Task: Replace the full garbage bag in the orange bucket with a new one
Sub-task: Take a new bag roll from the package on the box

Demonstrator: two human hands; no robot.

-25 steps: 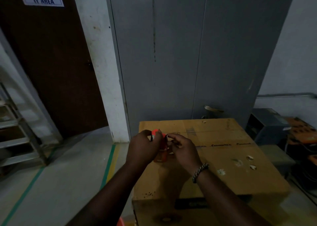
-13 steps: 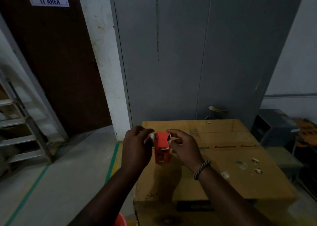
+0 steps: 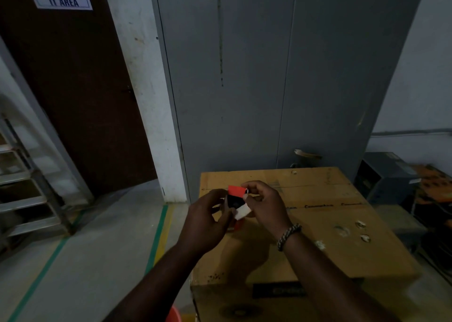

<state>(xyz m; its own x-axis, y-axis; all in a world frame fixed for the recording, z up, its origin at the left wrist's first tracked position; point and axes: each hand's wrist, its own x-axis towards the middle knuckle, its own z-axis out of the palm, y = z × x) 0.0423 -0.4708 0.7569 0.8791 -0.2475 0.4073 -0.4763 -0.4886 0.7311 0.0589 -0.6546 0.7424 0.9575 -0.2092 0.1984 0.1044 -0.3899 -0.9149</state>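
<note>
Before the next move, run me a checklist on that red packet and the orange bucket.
1. Left grip holds the red-and-black packet: ok.
2. Right grip pinches the packet's top corner: ok.
3. New bag pulled out of the packet: cannot tell; only a white flap shows.
4. Cardboard box below both hands as a rest: ok.
5. Orange bucket with its old bag out: cannot tell; only a sliver of rim shows at the bottom edge.

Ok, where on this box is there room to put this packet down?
Bare: the far-right corner of the cardboard box by the grey cabinet, and the near patch this side of the left hand and right hand holding the packet. Crowded: white scraps on the right.
</note>
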